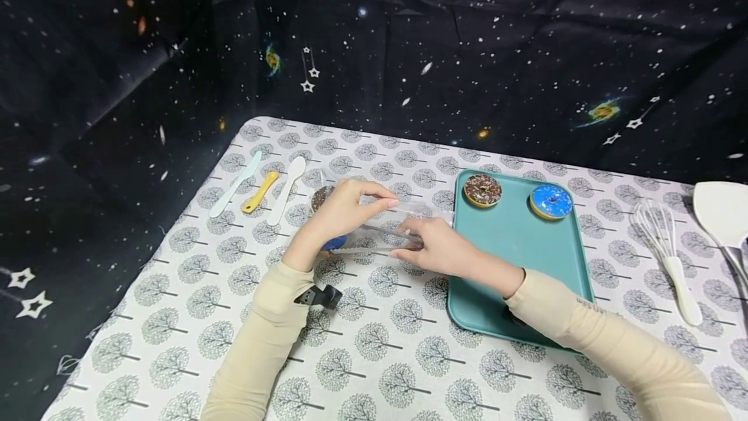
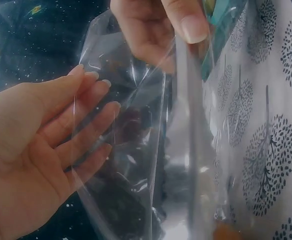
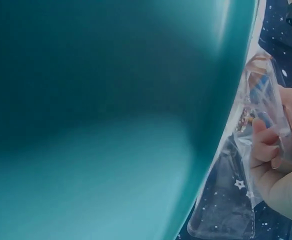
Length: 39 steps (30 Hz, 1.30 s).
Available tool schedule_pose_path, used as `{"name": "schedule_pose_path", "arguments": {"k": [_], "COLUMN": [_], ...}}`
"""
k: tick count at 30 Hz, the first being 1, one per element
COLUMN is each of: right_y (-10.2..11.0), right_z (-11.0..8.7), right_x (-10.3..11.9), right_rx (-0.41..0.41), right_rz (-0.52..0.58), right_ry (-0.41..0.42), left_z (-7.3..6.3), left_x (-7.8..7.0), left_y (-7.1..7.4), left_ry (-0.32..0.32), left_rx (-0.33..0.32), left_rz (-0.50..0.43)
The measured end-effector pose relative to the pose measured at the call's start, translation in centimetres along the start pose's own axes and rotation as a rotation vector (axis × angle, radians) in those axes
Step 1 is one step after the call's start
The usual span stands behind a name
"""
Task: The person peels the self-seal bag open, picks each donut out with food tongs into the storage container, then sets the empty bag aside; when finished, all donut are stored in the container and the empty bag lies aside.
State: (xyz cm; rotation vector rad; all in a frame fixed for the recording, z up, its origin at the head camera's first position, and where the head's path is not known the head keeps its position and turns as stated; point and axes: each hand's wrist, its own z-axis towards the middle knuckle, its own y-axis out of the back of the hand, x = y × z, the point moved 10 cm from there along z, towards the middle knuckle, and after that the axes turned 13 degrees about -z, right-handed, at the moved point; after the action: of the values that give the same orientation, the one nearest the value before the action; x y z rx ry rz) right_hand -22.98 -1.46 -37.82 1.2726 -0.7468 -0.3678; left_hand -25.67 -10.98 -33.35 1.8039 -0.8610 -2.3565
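Bag (image 1: pixel 382 231), mid-frame, gets pinched by left hand (image 1: pixel 347 208) and right hand (image 1: pixel 442 245), well separated, presumably spreading it wide!

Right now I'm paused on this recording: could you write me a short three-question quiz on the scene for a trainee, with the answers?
1. Multiple choice: how many doughnuts can be seen on the teal tray? A) one B) two C) four
2. True or false: the yellow utensil lies between the pale knife and the white spoon.
3. Fill in the missing word: the left hand and the right hand both hold a clear plastic ____.

Key: 1. B; 2. True; 3. bag
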Motion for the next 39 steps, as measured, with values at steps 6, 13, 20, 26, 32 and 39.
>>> {"name": "schedule_pose_path", "arguments": {"k": [6, 13, 20, 26, 32, 39], "right_y": [-0.5, -0.8, -0.7, -0.8, -0.7, -0.1], "right_z": [-0.3, -0.1, -0.3, 0.0, 0.1, 0.1], "right_x": [-0.5, 0.3, -0.2, -0.6, -0.2, 0.5], "right_rx": [0.042, 0.027, -0.044, -0.007, 0.019, 0.014], "right_rz": [-0.004, 0.015, -0.041, -0.041, -0.049, -0.097], "right_ry": [-0.055, 0.052, 0.052, 0.004, 0.034, 0.082], "left_z": [0.0, 0.0, 0.1, 0.0, 0.0, 0.1], "left_x": [0.2, 0.5, 0.4, 0.4, 0.3, 0.2], "left_y": [-0.1, -0.1, -0.1, 0.0, 0.0, 0.0], "left_ry": [0.008, 0.033, 0.015, 0.014, 0.025, 0.023], "left_rx": [0.003, 0.005, 0.007, 0.004, 0.008, 0.014], "left_rz": [0.001, 0.008, 0.006, -0.009, 0.0, 0.002]}}
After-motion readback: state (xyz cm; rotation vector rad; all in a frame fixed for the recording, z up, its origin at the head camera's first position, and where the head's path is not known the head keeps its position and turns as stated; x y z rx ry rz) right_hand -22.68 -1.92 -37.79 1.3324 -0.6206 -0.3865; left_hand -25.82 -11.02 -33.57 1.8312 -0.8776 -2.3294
